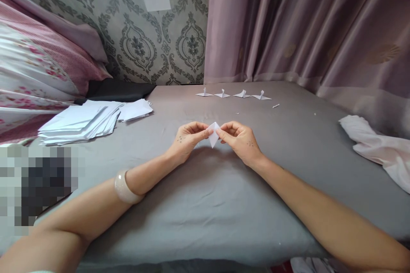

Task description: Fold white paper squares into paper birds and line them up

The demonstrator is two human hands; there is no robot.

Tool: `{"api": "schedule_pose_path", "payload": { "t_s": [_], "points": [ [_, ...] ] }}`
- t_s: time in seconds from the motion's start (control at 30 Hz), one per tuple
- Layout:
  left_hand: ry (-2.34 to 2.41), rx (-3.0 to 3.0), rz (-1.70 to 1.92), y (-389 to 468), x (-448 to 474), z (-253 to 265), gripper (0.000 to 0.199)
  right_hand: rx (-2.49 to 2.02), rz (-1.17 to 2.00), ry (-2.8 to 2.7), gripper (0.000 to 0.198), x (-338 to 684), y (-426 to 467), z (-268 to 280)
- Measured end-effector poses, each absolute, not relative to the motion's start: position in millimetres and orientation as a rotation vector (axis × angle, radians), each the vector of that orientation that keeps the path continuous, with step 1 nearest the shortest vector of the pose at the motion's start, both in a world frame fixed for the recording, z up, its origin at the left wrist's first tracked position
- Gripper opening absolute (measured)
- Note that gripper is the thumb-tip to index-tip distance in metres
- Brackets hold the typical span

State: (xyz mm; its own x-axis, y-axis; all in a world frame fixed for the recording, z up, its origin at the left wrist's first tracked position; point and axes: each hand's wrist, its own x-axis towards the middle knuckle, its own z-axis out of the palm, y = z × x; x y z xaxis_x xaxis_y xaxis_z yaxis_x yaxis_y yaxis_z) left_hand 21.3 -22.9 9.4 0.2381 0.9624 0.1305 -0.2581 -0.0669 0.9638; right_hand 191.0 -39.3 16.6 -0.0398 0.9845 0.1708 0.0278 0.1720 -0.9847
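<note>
Between my two hands is a small folded white paper (213, 137), diamond-shaped, with one point hanging down. My left hand (190, 138) pinches its left edge between thumb and fingers. On the opposite edge, my right hand (239, 140) grips it the same way. The paper is held up above the grey-covered surface (205, 204), and part of it is hidden behind my thumbs. Farther back, several folded paper figures (223, 93) with spread wings stand in a row.
A stack of white paper sheets (80, 121) lies at the left, in front of a black item (118, 90). Small paper scraps (276, 106) lie near the row. White cloth (374, 140) is at the right. Purple curtains (272, 25) and a patterned wall (137, 42) stand behind.
</note>
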Motion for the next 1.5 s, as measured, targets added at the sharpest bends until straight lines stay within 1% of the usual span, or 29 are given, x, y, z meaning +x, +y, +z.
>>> {"api": "schedule_pose_path", "payload": {
  "t_s": [0.1,0.2,0.4,0.53,0.77,0.97,1.1,1.17,1.27,1.33,1.5],
  "points": [
    [0.742,1.188,1.244,-22,22,9,0.029,-1.053,1.101,-1.316,0.027,190,-38,16],
    [0.74,1.203,1.214,-22,22,9,0.035,-1.044,1.091,-1.324,0.03,190,-37,15],
    [0.784,1.301,1.044,-27,20,13,0.026,-1.053,0.977,-1.556,0.02,194,-38,13],
    [0.816,1.345,1.015,-26,20,14,0.024,-1.09,0.878,-1.697,0.016,197,-39,12],
    [0.909,1.363,0.967,-24,17,14,0.027,-1.097,0.944,-1.696,0.017,196,-37,11],
    [0.925,1.363,0.873,-24,14,16,0.028,-1.123,0.922,-1.805,0.015,200,-40,18],
    [0.869,1.305,0.795,-21,14,12,0.029,-1.152,1.011,-1.782,0.016,200,-39,20],
    [0.884,1.257,0.848,-19,15,11,0.029,-1.151,1.095,-1.639,0.023,200,-37,20],
    [0.871,1.067,0.965,-16,16,11,0.03,-1.131,1.216,-1.405,0.038,199,-35,20],
    [0.843,0.954,1.001,-16,17,12,0.032,-1.131,1.272,-1.334,0.043,198,-35,21],
    [0.713,0.88,1.019,-19,20,13,0.031,-1.125,1.342,-1.335,0.036,193,-40,23]
  ]
}}
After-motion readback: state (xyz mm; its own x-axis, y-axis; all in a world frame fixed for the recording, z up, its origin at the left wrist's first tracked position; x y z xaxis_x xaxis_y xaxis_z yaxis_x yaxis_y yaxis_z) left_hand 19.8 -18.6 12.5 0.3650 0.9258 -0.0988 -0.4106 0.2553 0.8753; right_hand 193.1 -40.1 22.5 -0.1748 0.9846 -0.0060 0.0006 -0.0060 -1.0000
